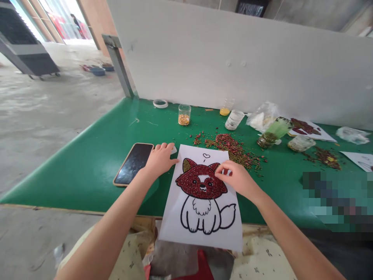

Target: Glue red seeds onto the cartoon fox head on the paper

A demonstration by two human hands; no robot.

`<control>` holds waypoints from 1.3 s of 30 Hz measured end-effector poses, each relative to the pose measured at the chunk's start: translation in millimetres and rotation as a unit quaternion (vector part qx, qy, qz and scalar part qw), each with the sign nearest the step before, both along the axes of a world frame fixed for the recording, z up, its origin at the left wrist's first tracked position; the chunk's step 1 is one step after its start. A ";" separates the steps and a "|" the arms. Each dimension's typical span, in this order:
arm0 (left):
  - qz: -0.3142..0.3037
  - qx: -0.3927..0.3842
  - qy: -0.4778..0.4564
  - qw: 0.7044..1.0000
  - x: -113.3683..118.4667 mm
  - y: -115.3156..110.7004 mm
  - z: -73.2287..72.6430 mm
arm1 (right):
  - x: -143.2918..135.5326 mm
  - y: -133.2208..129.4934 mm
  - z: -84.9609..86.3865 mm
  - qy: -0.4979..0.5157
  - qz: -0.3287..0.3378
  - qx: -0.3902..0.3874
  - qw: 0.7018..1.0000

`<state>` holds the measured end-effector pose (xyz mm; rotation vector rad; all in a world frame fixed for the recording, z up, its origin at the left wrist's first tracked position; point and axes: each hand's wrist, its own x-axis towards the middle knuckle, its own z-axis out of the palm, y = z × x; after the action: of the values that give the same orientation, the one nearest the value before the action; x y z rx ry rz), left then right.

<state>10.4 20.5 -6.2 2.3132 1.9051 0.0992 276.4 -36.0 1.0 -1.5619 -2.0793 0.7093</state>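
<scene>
A white sheet [171, 217] carries an outlined fox drawing, its head [201, 181] filled with dark red beans and one ear with green ones. The sheet's near edge hangs over the table edge. My right hand [237, 177] is over the fox's right-side ear, thumb and forefinger pinched together; whatever is between them is too small to make out. Beside the sheet's upper left edge, my left hand [160, 157] rests on the table with its thumb spread toward the paper. A small white object [174, 149] shows partly by its fingertips. A phone [135, 163] lies next to that hand.
Loose red and green beans [233, 149] spread behind the sheet. Further back stand a cup of corn kernels [184, 116], a clear cup [234, 119], a tipped green-tinted container [272, 132] and a tape roll [160, 103]. A white panel [233, 58] borders the green table [72, 171].
</scene>
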 end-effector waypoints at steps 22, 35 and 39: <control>0.002 -0.010 0.007 1.000 1.9 0.8 -0.3 | -1.1 -0.9 -10.0 0.006 -0.008 -0.026 1.000; 0.001 -0.013 0.009 1.000 2.3 0.1 0.2 | -6.5 -0.8 -9.5 -0.015 0.035 -0.007 0.999; 0.003 -0.017 0.011 1.000 2.8 -0.6 1.4 | -5.8 1.1 -9.9 -0.024 0.036 -0.002 0.999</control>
<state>13.2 19.9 -4.8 2.2975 1.9083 0.0420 270.6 -34.9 -8.9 -1.5284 -2.1793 0.7087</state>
